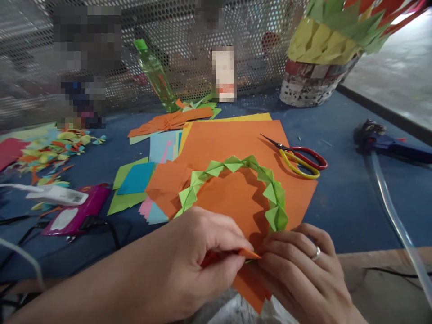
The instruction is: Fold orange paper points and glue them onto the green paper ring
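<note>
A ring of folded light-green paper triangles [277, 217] stands over orange paper sheets [232, 139] near the table's front edge. My right hand [303, 267], with a silver ring on one finger, is closed on the near right part of that paper ring. Between thumb and fingers, my left hand [199, 252] pinches a small folded orange paper piece [249, 254], its tip touching my right fingers. The near side of the ring is hidden behind both hands. Scissors [312, 159] with one red and one yellow handle lie on the sheets, blades pointing to the far left.
Paper squares [137, 177], a magenta power strip [97, 202] and small folded pieces [54, 150] lie left. Behind stand a green bottle [157, 78] and a newspaper-covered pot [310, 83]. On the right is a blue glue gun [381, 141] with a clear glue stick [393, 204].
</note>
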A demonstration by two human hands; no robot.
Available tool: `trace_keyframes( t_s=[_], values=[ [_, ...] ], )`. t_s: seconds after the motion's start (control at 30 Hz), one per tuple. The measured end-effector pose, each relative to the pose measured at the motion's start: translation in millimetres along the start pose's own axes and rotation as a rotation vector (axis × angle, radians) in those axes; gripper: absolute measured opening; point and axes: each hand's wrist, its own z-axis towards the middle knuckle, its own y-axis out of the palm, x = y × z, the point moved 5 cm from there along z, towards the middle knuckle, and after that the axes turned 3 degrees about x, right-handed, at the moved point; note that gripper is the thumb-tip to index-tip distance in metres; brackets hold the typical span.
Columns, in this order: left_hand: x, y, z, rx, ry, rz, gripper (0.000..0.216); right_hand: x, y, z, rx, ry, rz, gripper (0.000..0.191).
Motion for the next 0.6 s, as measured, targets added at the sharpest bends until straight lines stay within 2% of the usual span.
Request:
trace_keyframes(
  t_s=[0.33,0.6],
  values=[
    [-8.9,12.3,-4.2,-0.003,-0.051,-0.011,0.029,0.6,2.9,-0.7,-0.012,0.008,0.000,0.015],
    [-1.9,16.0,0.4,0.021,-0.065,0.072,0.005,-0.6,2.4,2.0,-0.016,0.004,0.015,0.014]
  ],
)
